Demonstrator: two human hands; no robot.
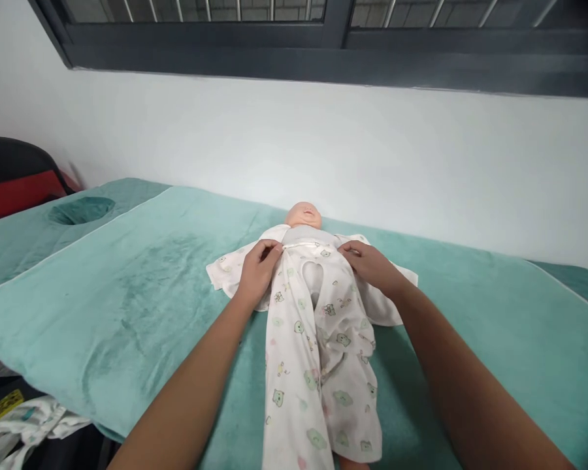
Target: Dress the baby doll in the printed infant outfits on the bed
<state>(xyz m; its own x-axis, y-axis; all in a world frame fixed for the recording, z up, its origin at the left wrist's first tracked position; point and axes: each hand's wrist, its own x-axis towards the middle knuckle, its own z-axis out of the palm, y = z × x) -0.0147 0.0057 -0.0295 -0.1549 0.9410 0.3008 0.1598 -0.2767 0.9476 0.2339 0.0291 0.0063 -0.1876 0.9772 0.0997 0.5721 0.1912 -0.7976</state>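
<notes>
White wall [323,143] and a dark window frame [323,52] rise behind a bed [127,294] covered in teal towelling. A baby doll [304,215] lies on its back in the middle of the bed, its head toward the wall. Over the doll lie white trousers [318,365] printed with small green bears. Their legs run from the doll's waist toward the camera, and their waistband [306,246] lies just below the doll's chest. A matching open top [225,267] spreads flat on both sides of the doll.

The left hand [257,267] rests on the doll's side nearer the bed's round face hole [81,210], fingers pinched on the end of the waistband. The right hand [367,264] lies on the doll's opposite side, fingers curled on the other end of the waistband. Both forearms flank the trouser legs.

Far to the left of the doll, a black and red chair [14,176] stands against the wall. Crumpled cloth [24,424] lies below the bed's near edge.
</notes>
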